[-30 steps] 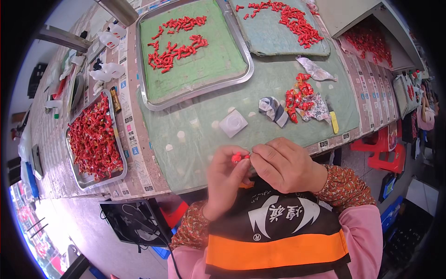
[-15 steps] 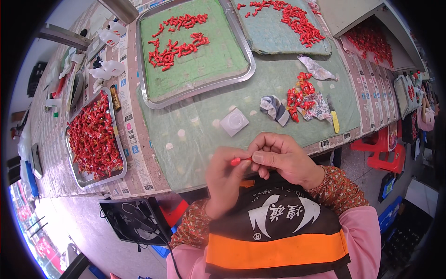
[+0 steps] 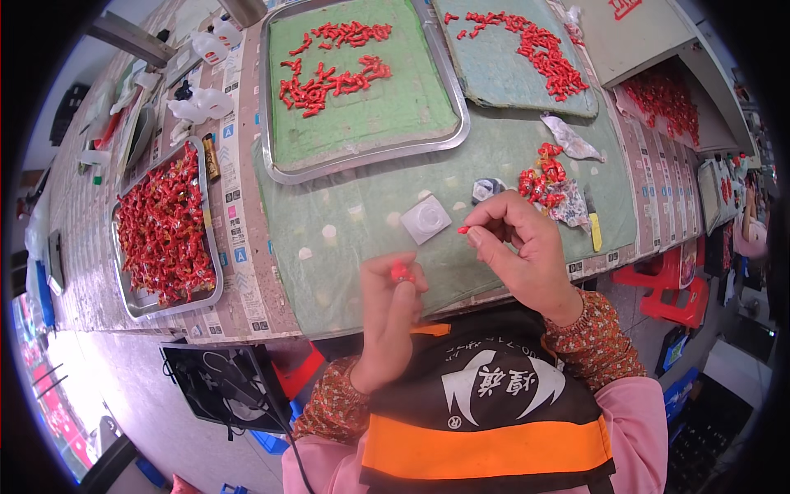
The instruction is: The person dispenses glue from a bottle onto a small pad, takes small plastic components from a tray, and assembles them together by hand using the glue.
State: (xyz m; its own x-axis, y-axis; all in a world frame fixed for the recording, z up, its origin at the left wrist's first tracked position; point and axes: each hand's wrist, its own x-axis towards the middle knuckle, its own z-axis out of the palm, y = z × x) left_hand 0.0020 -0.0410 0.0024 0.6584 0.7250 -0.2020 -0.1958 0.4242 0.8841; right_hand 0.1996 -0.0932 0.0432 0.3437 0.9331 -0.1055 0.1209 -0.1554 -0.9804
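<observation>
My left hand [image 3: 387, 317] is closed, pinching a small glossy red piece [image 3: 401, 271] between thumb and fingers above the mat's front edge. To its right and a little farther off, my right hand [image 3: 527, 251] holds a tiny red part [image 3: 463, 230] at the tips of thumb and forefinger. The two hands are apart. Just beyond them, a white square block [image 3: 425, 219] with a round mark on top lies on the green mat [image 3: 329, 280]. Partly behind my right hand is a striped cloth [image 3: 486, 189].
Red pieces [image 3: 543, 177], a floral cloth [image 3: 569, 203] and a yellow-handled knife [image 3: 594, 229] lie to the right. Farther off are a metal tray [image 3: 362, 167] and a padded board [image 3: 494, 70], both bearing red pieces. A heaped tray [image 3: 216, 280] stands left.
My hands have come apart. The right one moved up and away with the tiny red part; the left stays low, still holding its red piece. The view has shifted slightly.
</observation>
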